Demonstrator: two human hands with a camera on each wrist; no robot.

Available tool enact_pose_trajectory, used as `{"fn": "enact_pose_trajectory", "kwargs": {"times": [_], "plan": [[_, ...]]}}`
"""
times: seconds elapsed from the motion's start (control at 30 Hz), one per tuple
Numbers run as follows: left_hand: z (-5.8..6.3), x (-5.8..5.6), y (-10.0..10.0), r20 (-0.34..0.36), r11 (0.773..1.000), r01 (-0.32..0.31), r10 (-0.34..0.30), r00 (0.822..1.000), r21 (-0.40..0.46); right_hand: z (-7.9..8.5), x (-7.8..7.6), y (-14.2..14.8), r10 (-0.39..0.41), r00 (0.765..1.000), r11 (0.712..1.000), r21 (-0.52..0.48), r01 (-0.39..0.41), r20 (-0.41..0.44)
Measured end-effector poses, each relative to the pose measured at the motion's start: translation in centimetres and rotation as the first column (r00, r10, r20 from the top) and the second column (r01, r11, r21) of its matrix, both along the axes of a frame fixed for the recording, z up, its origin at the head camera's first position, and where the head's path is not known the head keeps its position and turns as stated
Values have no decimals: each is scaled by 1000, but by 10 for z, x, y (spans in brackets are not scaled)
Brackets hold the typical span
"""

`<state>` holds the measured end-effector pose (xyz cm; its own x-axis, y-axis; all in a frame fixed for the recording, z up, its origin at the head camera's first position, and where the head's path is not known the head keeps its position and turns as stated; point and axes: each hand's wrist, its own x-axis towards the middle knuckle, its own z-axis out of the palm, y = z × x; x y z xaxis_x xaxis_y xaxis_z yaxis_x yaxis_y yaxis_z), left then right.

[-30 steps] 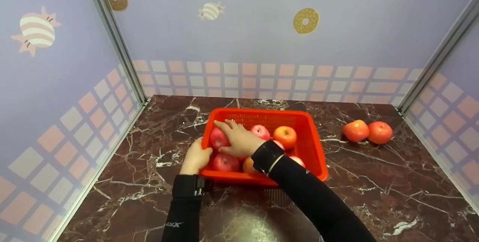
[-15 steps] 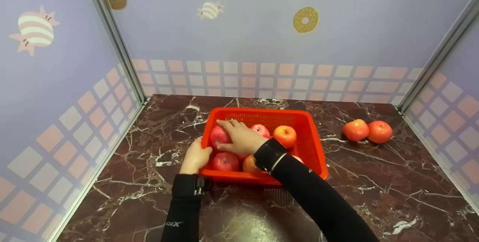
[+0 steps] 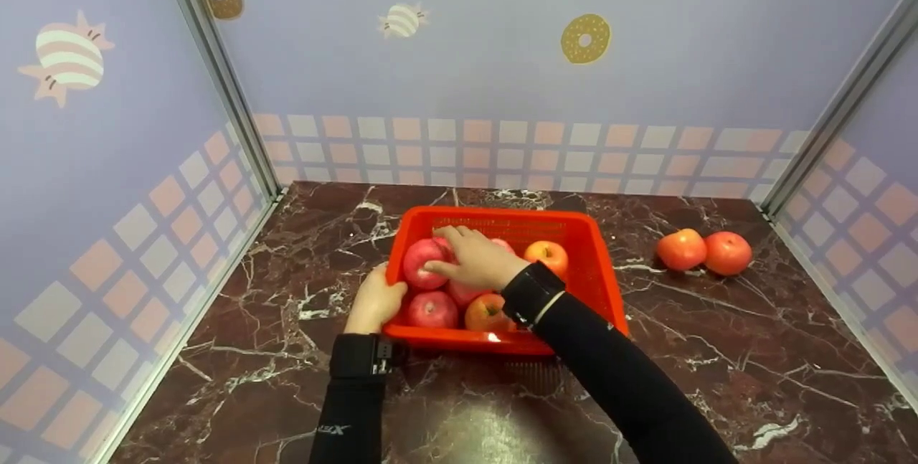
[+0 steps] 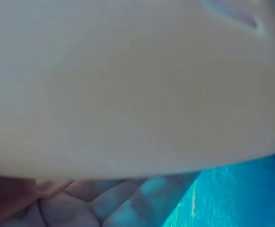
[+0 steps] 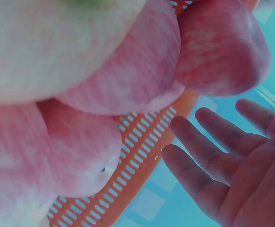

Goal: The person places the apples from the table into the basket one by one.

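Observation:
A red plastic basket (image 3: 502,215) with slotted walls holds several apples. My left hand (image 3: 376,302) grips its left rim. In the left wrist view a large pale blurred surface hides most of that hand (image 4: 114,204). My right hand (image 3: 479,259) is inside the basket, above the apples, beside a pink-red apple (image 3: 423,264) at the far left corner. The right wrist view shows the right hand's fingers (image 5: 189,171) extended and apart from the apple (image 5: 225,47) above them. A red apple (image 3: 432,310) and an orange-red apple (image 3: 488,313) lie along the near wall.
Two more apples, one orange-red (image 3: 682,249) and one red (image 3: 729,253), touch each other on the marbled tabletop (image 3: 717,328) right of the basket. Patterned panels (image 3: 495,77) enclose the back and both sides. A yellow-orange apple (image 3: 546,259) sits in the basket's right half.
My right hand has moved slightly right, off the far left apple, which now shows more and has shifted a little. My left hand and the basket have stayed in place.

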<state>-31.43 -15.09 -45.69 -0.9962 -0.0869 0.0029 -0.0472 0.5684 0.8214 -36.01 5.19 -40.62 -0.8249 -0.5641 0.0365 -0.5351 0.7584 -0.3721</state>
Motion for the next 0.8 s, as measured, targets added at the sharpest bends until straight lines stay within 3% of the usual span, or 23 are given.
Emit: {"fn": "enact_pose_trajectory", "kwargs": {"times": [0.53, 0.8], "plan": [[-1, 0, 0, -20, 1000, 1, -1, 1000, 16, 12, -4, 34, -54, 998, 997, -46, 55, 21], [-1, -1, 0, -19, 999, 6, -6, 1000, 33, 19, -10, 55, -83, 996, 994, -73, 81, -31]]}}
